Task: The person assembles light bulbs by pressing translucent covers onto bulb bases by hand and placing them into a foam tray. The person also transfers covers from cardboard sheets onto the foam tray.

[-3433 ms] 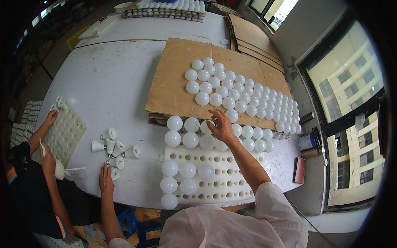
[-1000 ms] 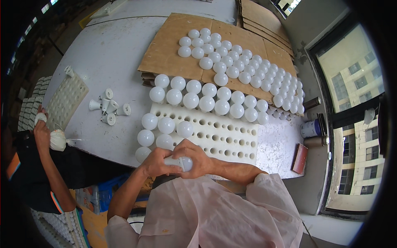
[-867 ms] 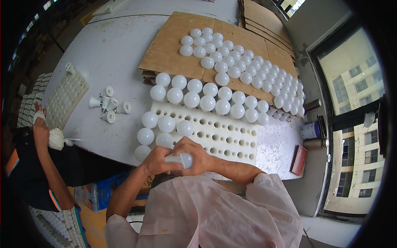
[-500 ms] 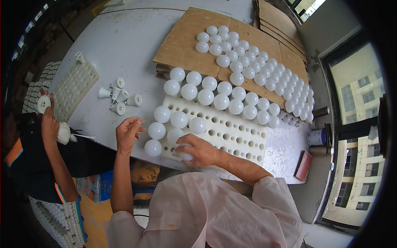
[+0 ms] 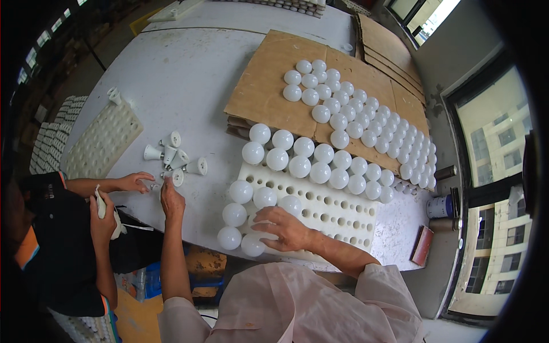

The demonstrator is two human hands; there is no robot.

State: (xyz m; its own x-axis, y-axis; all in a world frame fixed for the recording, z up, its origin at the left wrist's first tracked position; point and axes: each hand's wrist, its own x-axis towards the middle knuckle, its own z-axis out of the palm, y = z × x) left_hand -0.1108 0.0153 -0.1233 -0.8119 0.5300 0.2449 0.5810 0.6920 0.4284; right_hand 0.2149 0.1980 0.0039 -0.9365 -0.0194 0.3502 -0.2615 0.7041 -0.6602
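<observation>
My right hand is over the near left part of a white foam tray, its curved fingers apart and nothing gripped. Just beside its fingertips stands a round white light bulb; more bulbs stand around it in the tray, partly hidden by the hand. My left hand reaches over the table to a loose group of white bulb bases. Its fingers are drawn together at the nearest bulb base, which still lies against the others.
A co-worker's hand stretches toward the bulb bases from the left; their other hand holds a whitish cloth-like bundle. Many bulbs stand on stacked cardboard beyond the tray. Another foam tray lies at left. Windows line the right.
My right hand has let go of a bulb at the tray's near left. My left hand has moved forward to the bulb bases. The co-worker's hand has come toward them, and the view has shifted.
</observation>
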